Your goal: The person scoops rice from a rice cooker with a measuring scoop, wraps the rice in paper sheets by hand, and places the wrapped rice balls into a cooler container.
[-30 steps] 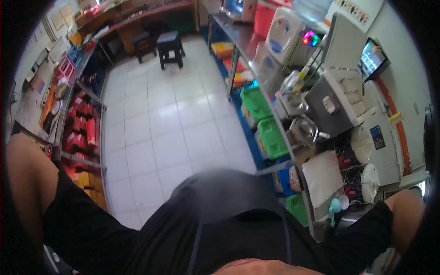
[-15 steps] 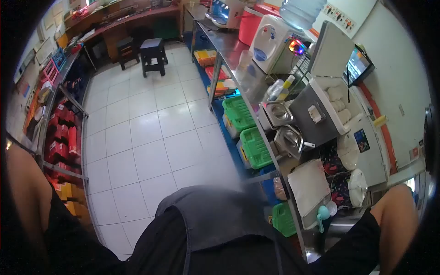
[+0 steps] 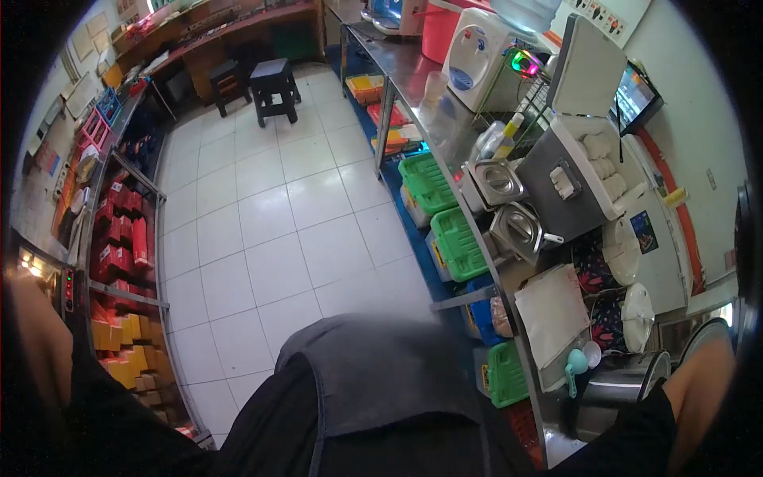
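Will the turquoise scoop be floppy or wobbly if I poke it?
The scoop looks plastic and small, so it's probably light. Its handle sticks out straight, so it's likely stiff. Its round end might make it rock.

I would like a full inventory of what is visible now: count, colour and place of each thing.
Stools: 2, black, far floor
Red boxes: several, red, left shelf
Yellow boxes: several, yellow, below those
Water dispenser: 1, white, right counter
Water bottle: 1, bluish, on dispenser
Bucket: 1, red, beside dispenser
Pan lids: 2, silver, right counter
Cooler box: 1, grey-white, open, right side
Screen: 1, black frame, behind cooler box
Bins: 3, green lids, under right counter
Floral containers: 2, dark with white lids, right side
Scoop: 1, turquoise, right counter
Steel pot: 1, silver, lower right
Smaller items: uncountable, various colours, both sides
Apron: 1, grey, bottom centre
Arms: 2, black sleeves, side edges; hands unseen
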`<state>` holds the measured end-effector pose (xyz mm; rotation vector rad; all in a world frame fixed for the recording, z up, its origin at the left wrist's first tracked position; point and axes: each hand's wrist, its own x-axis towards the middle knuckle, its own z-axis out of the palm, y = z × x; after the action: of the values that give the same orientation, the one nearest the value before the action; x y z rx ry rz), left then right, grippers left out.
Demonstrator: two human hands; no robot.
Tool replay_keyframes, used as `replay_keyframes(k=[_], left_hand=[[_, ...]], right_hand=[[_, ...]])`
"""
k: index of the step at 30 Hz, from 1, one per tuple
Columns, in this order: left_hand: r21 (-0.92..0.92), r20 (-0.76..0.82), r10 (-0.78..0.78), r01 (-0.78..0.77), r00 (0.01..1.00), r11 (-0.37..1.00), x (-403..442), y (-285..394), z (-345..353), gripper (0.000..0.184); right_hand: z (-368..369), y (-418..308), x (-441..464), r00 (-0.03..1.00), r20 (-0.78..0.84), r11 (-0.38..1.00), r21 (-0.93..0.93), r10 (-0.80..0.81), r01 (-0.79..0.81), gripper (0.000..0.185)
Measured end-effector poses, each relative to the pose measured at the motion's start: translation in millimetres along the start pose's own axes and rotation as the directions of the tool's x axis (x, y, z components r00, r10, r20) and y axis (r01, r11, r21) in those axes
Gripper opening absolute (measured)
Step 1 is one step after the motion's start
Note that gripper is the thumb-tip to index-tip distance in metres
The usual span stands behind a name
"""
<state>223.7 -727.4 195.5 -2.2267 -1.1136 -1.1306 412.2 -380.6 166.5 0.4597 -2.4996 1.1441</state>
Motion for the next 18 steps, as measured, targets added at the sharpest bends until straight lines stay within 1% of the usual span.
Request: replay_keyframes(k=[8, 11, 15, 18], left_hand=[[0.0, 0.023, 0.015, -0.015, 1.0, 1.0, 2, 2, -10, 0.041], [0.026, -0.006, 0.02, -0.02, 1.0, 0.999, 2, 12, -18, 0.041], [0.041, -0.127, 0.073, -0.068, 0.989, 0.997, 7, 31, -25, 0.041], [0.054, -0.288, 0.167, -0.158, 0.943, 0.986, 13, 53, -29, 0.042]], right_hand=[[9, -13, 4, 0.998, -0.045, 0.998, 0.05, -0.033, 0.035, 0.053], [15, -19, 14, 0.997, -0.052, 0.994, 0.083, -0.064, 0.068, 0.054], [20, -35, 25, 0.992, -0.069, 0.982, 0.15, -0.106, 0.115, 0.054], [25, -51, 35, 0.986, -0.081, 0.963, 0.216, -0.146, 0.16, 0.055]])
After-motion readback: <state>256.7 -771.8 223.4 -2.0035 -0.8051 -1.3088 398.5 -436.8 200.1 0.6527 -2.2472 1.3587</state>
